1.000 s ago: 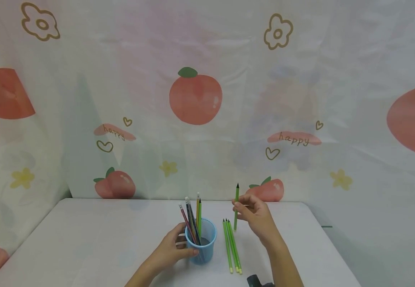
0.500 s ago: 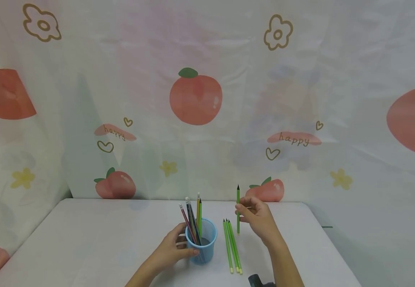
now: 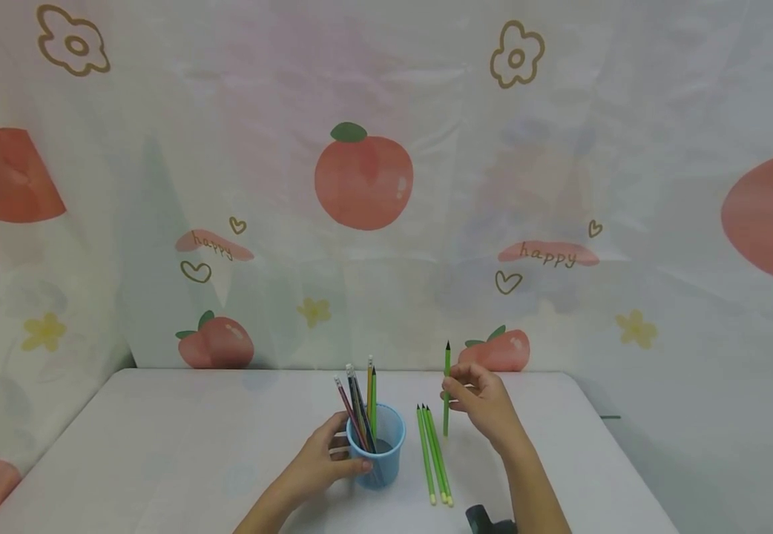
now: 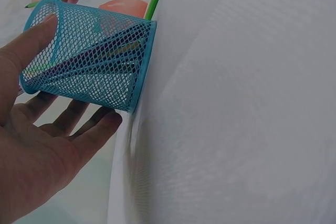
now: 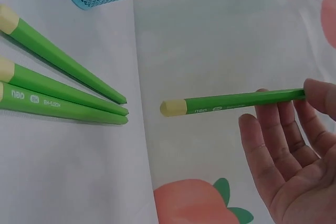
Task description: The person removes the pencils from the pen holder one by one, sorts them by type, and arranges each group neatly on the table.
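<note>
My left hand grips a light-blue mesh pencil cup standing on the table, thumb across the near side and fingers behind. Several pencils lean inside the cup, one of them green with its black point up. To the right of the cup, my right hand pinches a green pencil between thumb and fingers. It is upright above the table, black tip up and pale yellow end down. Three more green pencils lie side by side on the table between the cup and my right hand.
A white table carries everything. A patterned cloth hangs behind its far edge and at both sides. Near my right forearm a dark object shows at the bottom of the head view.
My right hand has shifted slightly to the right with the upright green pencil. My left hand and the cup stay where they were, as do the lying pencils.
</note>
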`<state>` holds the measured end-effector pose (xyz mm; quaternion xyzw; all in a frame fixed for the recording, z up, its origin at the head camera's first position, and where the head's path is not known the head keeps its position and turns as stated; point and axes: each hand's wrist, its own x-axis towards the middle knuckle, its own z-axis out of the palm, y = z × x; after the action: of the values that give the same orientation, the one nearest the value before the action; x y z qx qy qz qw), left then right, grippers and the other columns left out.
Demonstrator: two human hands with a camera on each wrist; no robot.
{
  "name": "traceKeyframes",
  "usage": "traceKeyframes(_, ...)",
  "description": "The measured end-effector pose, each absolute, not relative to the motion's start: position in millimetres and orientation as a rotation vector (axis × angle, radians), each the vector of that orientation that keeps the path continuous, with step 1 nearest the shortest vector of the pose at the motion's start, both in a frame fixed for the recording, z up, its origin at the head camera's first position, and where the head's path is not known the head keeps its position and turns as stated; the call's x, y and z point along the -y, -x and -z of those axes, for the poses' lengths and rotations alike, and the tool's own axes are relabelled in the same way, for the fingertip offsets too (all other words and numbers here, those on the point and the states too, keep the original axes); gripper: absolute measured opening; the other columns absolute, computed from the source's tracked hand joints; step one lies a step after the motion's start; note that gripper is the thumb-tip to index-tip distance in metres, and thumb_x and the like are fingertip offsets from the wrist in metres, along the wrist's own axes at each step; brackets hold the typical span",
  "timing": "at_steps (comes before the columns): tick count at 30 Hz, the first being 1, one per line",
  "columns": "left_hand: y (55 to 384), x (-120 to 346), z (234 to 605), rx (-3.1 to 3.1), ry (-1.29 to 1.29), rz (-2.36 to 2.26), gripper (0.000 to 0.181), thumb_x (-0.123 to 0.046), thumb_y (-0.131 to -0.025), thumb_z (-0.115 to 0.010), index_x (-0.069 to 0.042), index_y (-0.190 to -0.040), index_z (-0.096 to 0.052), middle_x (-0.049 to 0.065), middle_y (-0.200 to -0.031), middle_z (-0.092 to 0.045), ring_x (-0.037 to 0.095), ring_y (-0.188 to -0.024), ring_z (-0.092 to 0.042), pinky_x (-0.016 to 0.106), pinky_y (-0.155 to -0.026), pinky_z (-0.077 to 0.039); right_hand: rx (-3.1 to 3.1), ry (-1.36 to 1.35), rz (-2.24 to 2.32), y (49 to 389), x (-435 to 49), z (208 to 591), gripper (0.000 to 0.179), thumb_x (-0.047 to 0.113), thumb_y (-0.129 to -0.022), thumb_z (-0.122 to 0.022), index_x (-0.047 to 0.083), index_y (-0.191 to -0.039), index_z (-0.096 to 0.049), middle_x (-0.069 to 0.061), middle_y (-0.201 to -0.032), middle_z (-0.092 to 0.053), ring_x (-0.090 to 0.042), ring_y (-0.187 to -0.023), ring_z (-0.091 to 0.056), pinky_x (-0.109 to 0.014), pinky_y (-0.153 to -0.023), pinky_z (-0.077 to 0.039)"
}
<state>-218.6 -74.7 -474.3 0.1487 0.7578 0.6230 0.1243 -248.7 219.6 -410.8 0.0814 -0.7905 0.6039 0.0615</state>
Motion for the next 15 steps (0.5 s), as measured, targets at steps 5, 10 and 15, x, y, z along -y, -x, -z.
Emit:
traceKeyframes(5, 219.2, 74.7, 474.6, -2.209, -0.443, -1.824, 0.085, -0.019, -0.079, -0.086, -0.007, -0.149, -0.039, 0.024, -0.146, -0.046, 0.046, -0.129, -0.051, 0.053, -0.106, -0.048, 2.417, -0.203, -1.817, 249.2, -219.5, 412.9, 0.021, 0.016, -0.097, -0.066, 0.001, -0.111, -0.060, -0.018, -0.101, -0.064, -0.030, -0.091, -0.071, -0.037, -0.079, -0.063)
traceKeyframes(10, 219.4, 74.5, 473.8, -2.204, -0.447, -1.832, 0.084, -0.018, -0.079, -0.085, -0.007, -0.149, -0.039, 0.025, -0.147, -0.046, 0.046, -0.129, -0.051, 0.053, -0.106, -0.048, 2.446, -0.177, -1.786, 249.5, -218.1, 413.1, 0.020, 0.015, -0.097, -0.065, 0.002, -0.111, -0.061, -0.016, -0.099, -0.065, -0.024, -0.087, -0.071, -0.038, -0.079, -0.063)
traceKeyframes(15, 219.6, 74.9, 474.3, -2.196, -0.451, -1.840, 0.085, -0.018, -0.079, -0.085, -0.007, -0.149, -0.038, 0.026, -0.147, -0.045, 0.046, -0.129, -0.052, 0.052, -0.105, -0.049, 2.464, -0.131, -1.797, 249.5, -217.6, 413.8, 0.018, 0.013, -0.096, -0.065, 0.002, -0.110, -0.062, -0.015, -0.098, -0.065, -0.029, -0.090, -0.071, -0.042, -0.080, -0.063)
